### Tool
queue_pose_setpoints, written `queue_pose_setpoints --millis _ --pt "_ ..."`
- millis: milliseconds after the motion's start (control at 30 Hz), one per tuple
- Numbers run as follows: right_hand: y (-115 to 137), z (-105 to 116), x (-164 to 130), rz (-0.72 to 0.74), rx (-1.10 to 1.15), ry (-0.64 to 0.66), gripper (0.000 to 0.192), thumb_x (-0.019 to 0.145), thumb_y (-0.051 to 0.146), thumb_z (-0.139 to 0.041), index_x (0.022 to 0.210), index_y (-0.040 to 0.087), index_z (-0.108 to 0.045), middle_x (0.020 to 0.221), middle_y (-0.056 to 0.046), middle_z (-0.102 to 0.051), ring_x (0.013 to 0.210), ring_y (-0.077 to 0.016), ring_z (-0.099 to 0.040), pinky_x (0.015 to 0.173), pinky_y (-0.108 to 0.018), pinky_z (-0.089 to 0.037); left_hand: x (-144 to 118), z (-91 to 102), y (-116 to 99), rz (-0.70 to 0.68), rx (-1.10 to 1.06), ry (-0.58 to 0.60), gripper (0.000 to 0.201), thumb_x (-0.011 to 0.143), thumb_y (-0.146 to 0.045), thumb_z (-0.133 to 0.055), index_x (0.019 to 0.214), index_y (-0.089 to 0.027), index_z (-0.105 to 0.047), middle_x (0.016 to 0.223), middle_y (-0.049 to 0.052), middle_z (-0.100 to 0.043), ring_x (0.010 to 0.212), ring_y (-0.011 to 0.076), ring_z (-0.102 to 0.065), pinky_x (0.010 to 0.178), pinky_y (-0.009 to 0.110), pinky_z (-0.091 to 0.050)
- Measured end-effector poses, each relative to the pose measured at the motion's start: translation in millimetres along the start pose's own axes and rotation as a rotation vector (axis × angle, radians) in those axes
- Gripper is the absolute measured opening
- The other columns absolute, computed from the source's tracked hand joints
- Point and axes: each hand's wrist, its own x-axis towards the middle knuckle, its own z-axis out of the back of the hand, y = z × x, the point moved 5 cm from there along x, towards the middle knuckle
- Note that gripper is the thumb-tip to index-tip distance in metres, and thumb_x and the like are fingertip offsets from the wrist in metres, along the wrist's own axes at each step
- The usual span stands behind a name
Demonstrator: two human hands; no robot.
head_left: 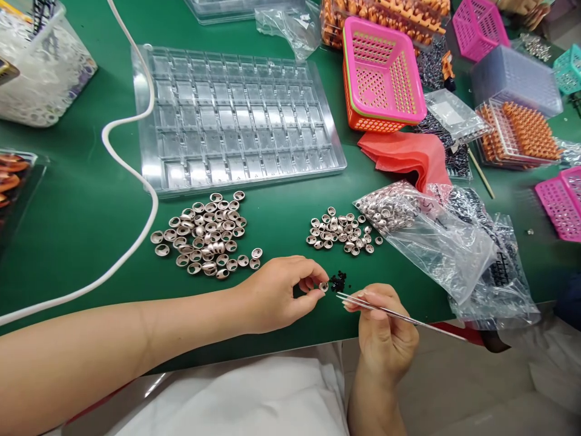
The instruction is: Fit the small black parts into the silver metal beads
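Between thumb and fingertips my left hand [284, 290] pinches a small silver metal ring [323, 286], held just above the green table. My right hand [385, 327] is closed on a pair of metal tweezers [403, 316]. Their tips point left, at the edge of a little heap of tiny black parts [338, 281]; whether they grip one is too small to tell. Beyond my hands lie two piles of silver metal pieces with holes: a larger pile of rings [204, 233] at left and a pile of smaller rings [342, 230] at right.
A clear compartment tray [240, 121] lies behind the piles, with a white cable [106, 130] across its left side. Plastic bags [436, 248] of metal parts are at right. Stacked baskets [384, 72] and racks of orange parts [521, 133] stand farther back.
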Motion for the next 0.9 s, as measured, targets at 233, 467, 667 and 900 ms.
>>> queue_pose_setpoints --millis 233,467,667,900 --pt "-5.7 -4.3 -6.9 0.125 -0.153 -0.056 0.019 0.092 0.013 -0.065 0.108 0.023 -0.068 0.092 -0.004 -0.072 0.078 -0.0199 -0.073 0.062 -0.039 -0.065 -1.8 -2.2 2.9 -0.020 0.028 -0.001 0.010 0.088 -0.016 -0.064 0.096 -0.016 -0.070 0.078 0.000 -0.070 0.071 0.0114 -0.066 0.068 0.020 -0.053" --pt "2.3 -6.7 -13.7 0.323 -0.293 -0.053 0.030 0.086 0.004 -0.068 0.111 0.020 -0.069 0.094 -0.004 -0.072 0.079 -0.0197 -0.073 0.063 -0.038 -0.064 -2.2 -2.5 -0.1 -0.040 0.072 -0.016 0.010 0.089 -0.012 -0.063 0.096 -0.015 -0.069 0.081 0.001 -0.070 0.075 0.0114 -0.067 0.069 0.020 -0.053" --pt "4.4 -8.7 -13.7 0.340 -0.317 -0.001 0.036 0.084 0.000 -0.068 0.115 0.018 -0.068 0.098 -0.006 -0.073 0.083 -0.0203 -0.074 0.065 -0.038 -0.064 -1.4 -2.8 -2.6 -0.073 0.099 -0.012 0.011 0.090 -0.011 -0.062 0.097 -0.013 -0.069 0.082 0.002 -0.071 0.075 0.0122 -0.066 0.070 0.021 -0.054" --pt "5.5 -11.4 -12.1 0.333 -0.342 0.041 0.038 0.083 -0.003 -0.068 0.115 0.017 -0.068 0.099 -0.007 -0.073 0.087 -0.0199 -0.073 0.069 -0.038 -0.065 -1.2 -3.7 -3.5 -0.092 0.123 -0.003 0.012 0.090 -0.010 -0.061 0.098 -0.013 -0.069 0.081 0.002 -0.071 0.075 0.0137 -0.065 0.069 0.023 -0.053"
